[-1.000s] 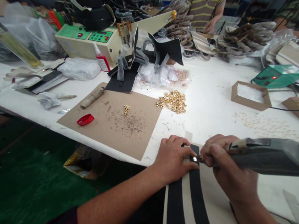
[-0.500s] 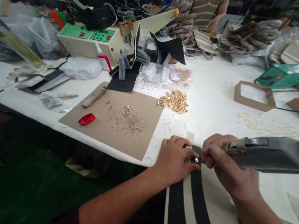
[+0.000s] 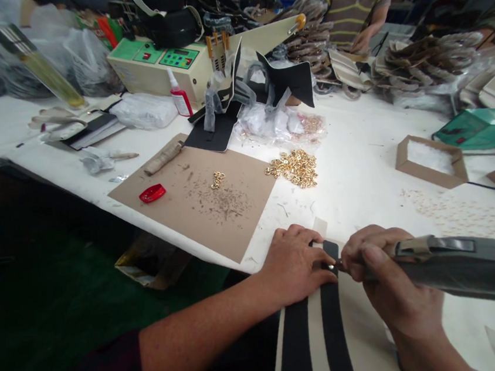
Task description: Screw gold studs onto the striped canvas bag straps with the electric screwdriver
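My left hand (image 3: 295,266) presses on a beige panel (image 3: 363,327) with black stripes, its thumb and forefinger closed round a small shiny metal piece (image 3: 331,267) on one stripe. From the right, my right hand (image 3: 394,276) is wrapped round a grey power tool (image 3: 472,268). The tool's tip meets the metal piece or sits right beside it; my fingers partly hide the contact. Beyond my hands lies a pile of gold rings (image 3: 295,168), with a few more gold rings (image 3: 218,180) on a brown board (image 3: 197,214).
A red tray (image 3: 152,193) and a rolled brown piece (image 3: 164,158) lie on the board. Behind are a red bottle (image 3: 180,95), a beige machine (image 3: 156,71) and black panels (image 3: 210,131). At right stand a cardboard box (image 3: 430,160) and a green object (image 3: 480,127). A person (image 3: 357,8) is across the table.
The view has shifted, so the table things appear slightly farther right. The tool's rear has tilted lower in view. Both hands keep their places on the panel and tool.
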A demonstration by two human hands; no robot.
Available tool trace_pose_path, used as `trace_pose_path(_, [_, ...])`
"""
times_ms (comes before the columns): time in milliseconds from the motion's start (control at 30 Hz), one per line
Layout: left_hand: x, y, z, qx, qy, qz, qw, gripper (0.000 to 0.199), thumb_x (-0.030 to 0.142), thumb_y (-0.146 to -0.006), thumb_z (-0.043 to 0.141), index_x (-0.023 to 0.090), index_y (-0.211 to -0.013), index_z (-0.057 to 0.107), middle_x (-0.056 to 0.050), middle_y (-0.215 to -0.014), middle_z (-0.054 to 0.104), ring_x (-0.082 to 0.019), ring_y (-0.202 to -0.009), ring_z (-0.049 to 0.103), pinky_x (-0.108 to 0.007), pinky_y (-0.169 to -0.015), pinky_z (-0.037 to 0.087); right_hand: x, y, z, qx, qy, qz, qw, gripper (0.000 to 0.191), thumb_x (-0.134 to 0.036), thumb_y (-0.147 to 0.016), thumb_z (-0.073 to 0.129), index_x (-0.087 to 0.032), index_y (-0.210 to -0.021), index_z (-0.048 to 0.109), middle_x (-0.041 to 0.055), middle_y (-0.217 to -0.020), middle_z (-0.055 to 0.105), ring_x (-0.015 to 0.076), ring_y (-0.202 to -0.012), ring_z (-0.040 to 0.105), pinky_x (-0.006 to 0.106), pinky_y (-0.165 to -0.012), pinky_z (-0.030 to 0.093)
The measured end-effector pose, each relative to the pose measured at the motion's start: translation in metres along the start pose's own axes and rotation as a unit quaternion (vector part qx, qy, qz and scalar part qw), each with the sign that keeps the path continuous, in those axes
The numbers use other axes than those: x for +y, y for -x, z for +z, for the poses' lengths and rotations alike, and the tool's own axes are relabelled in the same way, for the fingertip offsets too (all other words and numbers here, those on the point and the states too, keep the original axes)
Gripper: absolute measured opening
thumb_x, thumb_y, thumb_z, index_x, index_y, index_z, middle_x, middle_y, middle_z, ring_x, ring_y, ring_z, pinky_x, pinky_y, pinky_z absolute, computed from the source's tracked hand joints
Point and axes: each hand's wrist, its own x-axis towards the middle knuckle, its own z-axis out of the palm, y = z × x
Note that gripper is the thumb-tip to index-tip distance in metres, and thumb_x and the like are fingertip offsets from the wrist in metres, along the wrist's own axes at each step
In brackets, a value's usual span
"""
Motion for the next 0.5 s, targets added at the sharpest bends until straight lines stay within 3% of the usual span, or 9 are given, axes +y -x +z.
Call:
trace_pose_path(200, [0.0001, -0.0006, -0.0004, -0.002, 0.001, 0.003, 1.0, 0.032, 0.063, -0.082, 0.071, 0.041, -0.104, 0.078, 0.007, -0.137, 0.064, -0.023, -0.132, 0.051, -0.045, -0.102, 0.038, -0.0006, 0.002, -0.0007, 0.053, -0.033, 0.002, 0.998, 0.016, -0.031, -0.092, 0.067, -0.02, -0.082, 0.062, 0.0026, -0.074, 0.063, 0.0163, -0.065, 0.06, 0.033, -0.065, 0.051])
trace_pose_path(500, [0.0018, -0.0009, -0.0032, -0.008, 0.01, -0.006, 1.0, 0.031, 0.06, -0.082, 0.073, 0.039, -0.104, 0.078, 0.006, -0.138, 0.064, -0.023, -0.132, 0.051, -0.044, -0.104, 0.037, 0.0002, 0.0037, 0.0023, 0.05, -0.028, 0.022, 0.998, 0.02, -0.032, -0.094, 0.066, -0.02, -0.08, 0.059, 0.0032, -0.075, 0.062, 0.0159, -0.065, 0.059, 0.033, -0.064, 0.052])
